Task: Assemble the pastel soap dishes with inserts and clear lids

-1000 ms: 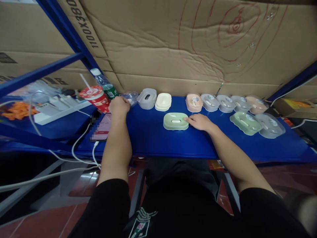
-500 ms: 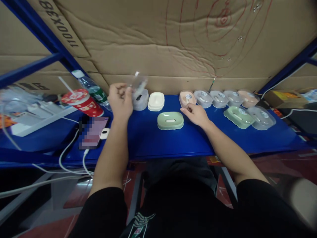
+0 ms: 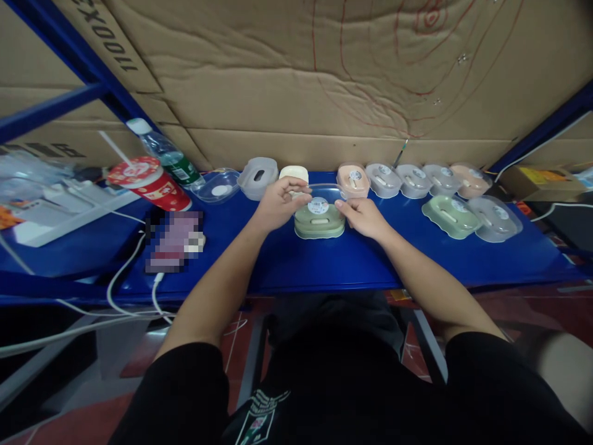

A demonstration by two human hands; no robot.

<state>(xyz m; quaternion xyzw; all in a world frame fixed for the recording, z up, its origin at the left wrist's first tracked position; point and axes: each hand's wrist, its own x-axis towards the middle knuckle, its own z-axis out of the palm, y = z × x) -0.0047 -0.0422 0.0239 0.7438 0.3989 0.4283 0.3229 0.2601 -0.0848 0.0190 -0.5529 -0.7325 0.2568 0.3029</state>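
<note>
A clear plastic cover [image 3: 319, 193] with a round white label stands tilted over the green oval box [image 3: 319, 230] in front of me. My left hand [image 3: 280, 205] pinches the cover's left edge. At its right edge, my right hand [image 3: 362, 216] grips with thumb and curled fingers. The green box has a pale strip in its top and rests on the blue table. Behind my left hand stand a cream box [image 3: 293, 173], partly hidden, and a grey box [image 3: 259, 179] with a dark slot. A loose clear cover [image 3: 217, 186] lies left of the grey box.
Several covered peach and grey boxes [image 3: 383, 181] line the back right, with a covered green box [image 3: 450, 216] and grey box [image 3: 495, 219] nearer. At left are a red cup [image 3: 151, 185], a bottle [image 3: 169, 157], a phone [image 3: 173, 241] and white cables. Cardboard [image 3: 259, 80] walls the back.
My left hand has moved right and down from the grey box, bringing a clear cover to the green box. My right hand has closed on that cover's right edge.
</note>
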